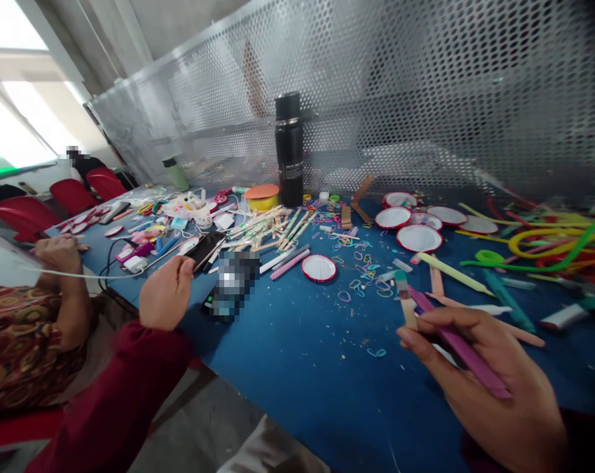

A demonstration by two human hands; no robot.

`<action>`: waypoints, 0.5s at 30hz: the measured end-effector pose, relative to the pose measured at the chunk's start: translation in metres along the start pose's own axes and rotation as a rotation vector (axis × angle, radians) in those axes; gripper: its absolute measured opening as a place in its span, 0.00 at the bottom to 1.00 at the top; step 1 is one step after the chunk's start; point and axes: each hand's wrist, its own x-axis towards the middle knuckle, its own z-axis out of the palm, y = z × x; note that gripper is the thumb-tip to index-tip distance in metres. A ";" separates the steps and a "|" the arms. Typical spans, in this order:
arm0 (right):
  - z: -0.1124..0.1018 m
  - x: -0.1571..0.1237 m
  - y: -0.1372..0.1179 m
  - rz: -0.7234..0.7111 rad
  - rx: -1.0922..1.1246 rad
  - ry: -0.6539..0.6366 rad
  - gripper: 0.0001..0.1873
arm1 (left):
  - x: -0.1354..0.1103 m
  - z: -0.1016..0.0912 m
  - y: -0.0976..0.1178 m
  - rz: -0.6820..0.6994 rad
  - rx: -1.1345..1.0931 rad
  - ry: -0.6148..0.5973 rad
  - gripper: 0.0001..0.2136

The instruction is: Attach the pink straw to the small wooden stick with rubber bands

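My right hand (494,378) is closed around a purple marker (457,341) that lies slantwise across the palm. Between its thumb and fingertips it also pinches a short flat wooden stick (407,309), upright, with a green and brown upper end. My left hand (165,293) is curled closed over the table's front edge, its fingers mostly hidden behind the hand; what it holds, if anything, does not show. Near it lie a dark phone (209,248) and a second phone (233,286), its screen blurred out. Small coloured rubber bands (363,279) are scattered between the hands.
A black bottle (290,154) stands by the perforated metal screen (425,98). White red-rimmed lids (419,238), a pale yellow marker (455,272) and wooden sticks (258,230) cover the blue table (302,368). At left, a co-worker's hands (60,253) rest at the edge, near a white cable (104,276).
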 end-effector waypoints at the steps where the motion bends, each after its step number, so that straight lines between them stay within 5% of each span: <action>1: 0.000 0.000 0.000 -0.001 -0.006 0.006 0.14 | -0.003 0.000 -0.003 0.007 -0.023 0.029 0.22; 6: 0.000 0.003 -0.003 0.026 -0.084 0.012 0.13 | -0.019 0.006 -0.011 0.167 -0.146 0.160 0.19; 11: 0.002 0.003 -0.002 0.039 -0.098 0.031 0.13 | -0.037 0.012 -0.023 0.388 -0.194 0.088 0.16; 15: 0.005 0.000 0.007 0.052 -0.125 0.078 0.18 | -0.044 0.021 -0.036 0.512 -0.270 0.159 0.16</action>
